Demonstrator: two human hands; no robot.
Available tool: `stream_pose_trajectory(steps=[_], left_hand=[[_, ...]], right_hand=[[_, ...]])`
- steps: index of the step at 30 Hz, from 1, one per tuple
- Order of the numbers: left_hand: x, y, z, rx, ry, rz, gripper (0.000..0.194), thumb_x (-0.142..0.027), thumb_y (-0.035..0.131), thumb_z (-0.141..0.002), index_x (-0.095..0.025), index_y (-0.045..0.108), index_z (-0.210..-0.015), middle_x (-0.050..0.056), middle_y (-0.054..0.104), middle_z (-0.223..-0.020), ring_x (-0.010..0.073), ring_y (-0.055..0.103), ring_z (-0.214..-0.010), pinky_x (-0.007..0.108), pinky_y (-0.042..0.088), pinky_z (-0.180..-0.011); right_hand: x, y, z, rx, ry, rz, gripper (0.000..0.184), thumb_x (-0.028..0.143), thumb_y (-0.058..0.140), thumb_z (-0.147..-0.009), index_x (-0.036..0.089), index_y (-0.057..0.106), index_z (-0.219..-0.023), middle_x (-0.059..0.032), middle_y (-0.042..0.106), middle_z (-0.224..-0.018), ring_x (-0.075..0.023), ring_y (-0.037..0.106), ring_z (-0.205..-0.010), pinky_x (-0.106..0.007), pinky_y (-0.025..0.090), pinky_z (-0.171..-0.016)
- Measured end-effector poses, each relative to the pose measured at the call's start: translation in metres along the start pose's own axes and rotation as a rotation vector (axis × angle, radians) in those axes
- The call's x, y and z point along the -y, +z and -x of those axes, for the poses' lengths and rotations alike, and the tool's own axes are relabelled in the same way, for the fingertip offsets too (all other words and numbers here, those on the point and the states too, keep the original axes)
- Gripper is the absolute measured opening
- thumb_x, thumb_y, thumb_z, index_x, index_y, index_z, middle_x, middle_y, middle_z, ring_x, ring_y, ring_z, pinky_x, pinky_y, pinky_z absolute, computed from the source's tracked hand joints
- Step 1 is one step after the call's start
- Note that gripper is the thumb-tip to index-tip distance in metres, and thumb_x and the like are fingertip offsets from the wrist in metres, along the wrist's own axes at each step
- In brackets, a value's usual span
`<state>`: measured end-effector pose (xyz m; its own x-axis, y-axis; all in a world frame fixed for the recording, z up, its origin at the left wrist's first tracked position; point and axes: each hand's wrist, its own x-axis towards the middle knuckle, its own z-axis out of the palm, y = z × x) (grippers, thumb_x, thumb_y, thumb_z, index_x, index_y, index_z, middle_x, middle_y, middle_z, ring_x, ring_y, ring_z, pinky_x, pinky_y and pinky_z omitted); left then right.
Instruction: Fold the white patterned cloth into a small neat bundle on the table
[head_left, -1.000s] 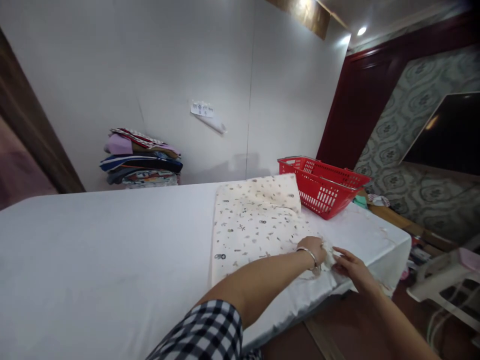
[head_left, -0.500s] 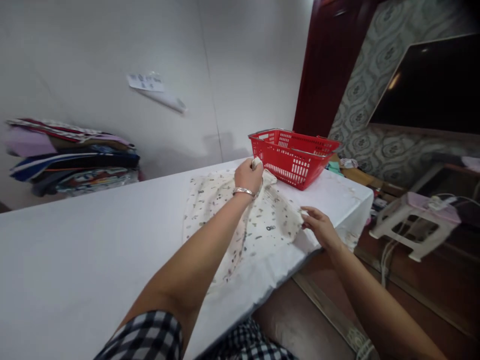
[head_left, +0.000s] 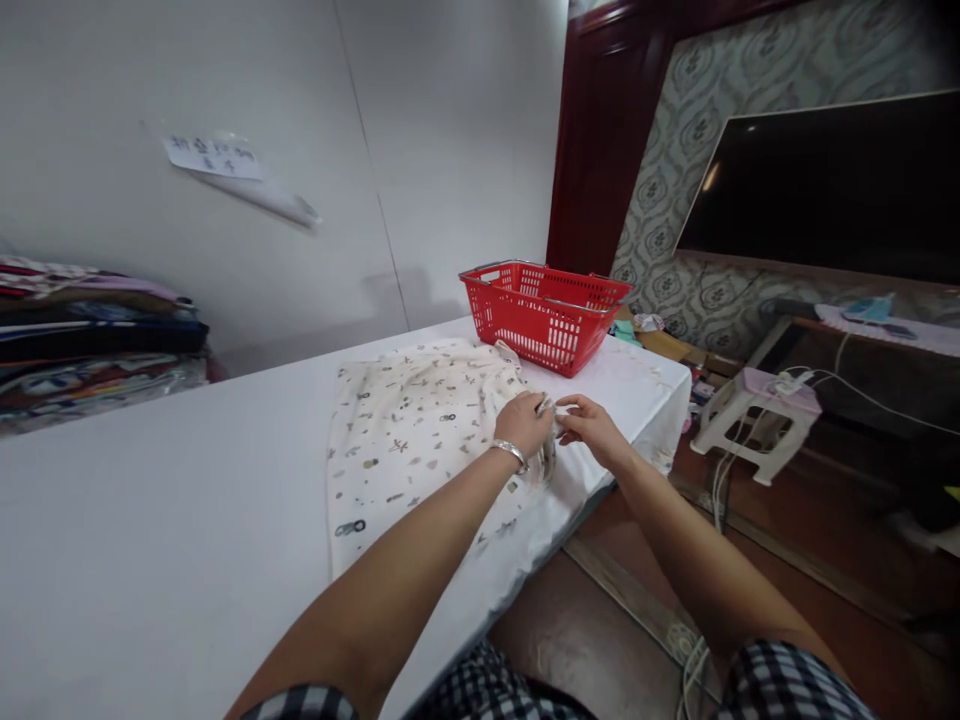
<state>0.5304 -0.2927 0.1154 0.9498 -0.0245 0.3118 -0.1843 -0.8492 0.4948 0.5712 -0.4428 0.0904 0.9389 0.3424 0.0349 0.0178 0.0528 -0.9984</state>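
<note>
A cream cloth [head_left: 409,430] printed with small brown and grey motifs lies spread over the white-covered table [head_left: 187,510]. Its right end is bunched up, and whether it is a garment cannot be made out. My left hand [head_left: 523,424], with a silver bracelet at the wrist, is closed round the gathered edge. Close beside it, my right hand [head_left: 591,430] pinches the same bunched edge with its fingertips. Part of the gathered fabric is hidden behind my fingers.
A red plastic basket [head_left: 536,325] stands just beyond the cloth. Folded clothes [head_left: 90,335] are stacked at the far left against the wall. Right of the table's edge is a stool [head_left: 757,415] with cables on it. A dark screen [head_left: 825,190] hangs on the wall.
My left hand has come down and nearer, and my right hand has moved left to meet it. The cloth's right end is now bunched together. The view has turned right.
</note>
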Motion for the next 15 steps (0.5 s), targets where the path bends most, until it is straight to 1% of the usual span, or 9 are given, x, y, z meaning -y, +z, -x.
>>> stream_pose_trajectory(steps=[2,4,7,10,13,15], left_hand=[[-0.004,0.001,0.005,0.04,0.043,-0.016,0.018,-0.021,0.047,-0.085,-0.021,0.064,-0.091,0.004,0.062,-0.094,0.0158,0.058,-0.085,0.026,0.043,-0.073],[-0.008,0.003,0.011,0.072,0.073,-0.067,0.022,-0.017,0.047,-0.084,-0.022,0.063,-0.099,0.004,0.059,-0.101,0.016,0.058,-0.085,0.027,0.044,-0.073],[-0.011,0.004,0.015,0.09,0.066,-0.151,0.027,-0.013,0.044,-0.085,-0.021,0.061,-0.104,0.007,0.056,-0.108,0.0176,0.058,-0.091,0.028,0.045,-0.075],[-0.012,0.005,0.015,0.118,0.06,-0.185,0.027,-0.015,0.042,-0.087,-0.02,0.059,-0.107,0.008,0.054,-0.111,0.0189,0.057,-0.097,0.029,0.046,-0.078],[-0.013,0.007,0.013,0.131,0.064,-0.197,0.027,-0.016,0.043,-0.088,-0.02,0.058,-0.11,0.009,0.053,-0.113,0.0198,0.056,-0.101,0.03,0.047,-0.08],[-0.013,0.009,0.013,0.129,0.078,-0.205,0.027,-0.015,0.042,-0.088,-0.019,0.057,-0.111,0.01,0.053,-0.114,0.0208,0.055,-0.103,0.031,0.047,-0.081]], right_hand=[[0.003,0.002,0.0,0.016,0.014,-0.001,0.037,0.029,0.075,-0.058,0.02,0.054,-0.088,0.0062,0.061,-0.062,-0.0113,0.06,-0.05,-0.025,0.053,-0.049],[0.006,0.003,-0.001,0.028,0.025,-0.006,0.036,0.024,0.072,-0.058,0.02,0.053,-0.089,0.0048,0.064,-0.065,-0.0121,0.062,-0.052,-0.025,0.054,-0.05],[0.009,0.002,-0.002,0.028,0.044,-0.005,0.035,0.02,0.068,-0.059,0.02,0.053,-0.09,0.0047,0.065,-0.063,-0.0131,0.063,-0.052,-0.025,0.053,-0.05],[0.014,0.001,0.0,0.038,0.061,0.001,0.034,0.017,0.065,-0.06,0.02,0.054,-0.092,0.0046,0.064,-0.061,-0.0134,0.063,-0.054,-0.026,0.054,-0.053],[0.021,0.0,0.003,0.07,0.085,-0.017,0.037,0.019,0.065,-0.066,0.02,0.054,-0.101,0.003,0.066,-0.062,-0.0148,0.065,-0.058,-0.028,0.056,-0.059],[0.025,0.001,0.003,0.068,0.101,-0.008,0.036,0.025,0.065,-0.071,0.019,0.054,-0.104,0.0016,0.066,-0.064,-0.0158,0.066,-0.058,-0.029,0.056,-0.058]])
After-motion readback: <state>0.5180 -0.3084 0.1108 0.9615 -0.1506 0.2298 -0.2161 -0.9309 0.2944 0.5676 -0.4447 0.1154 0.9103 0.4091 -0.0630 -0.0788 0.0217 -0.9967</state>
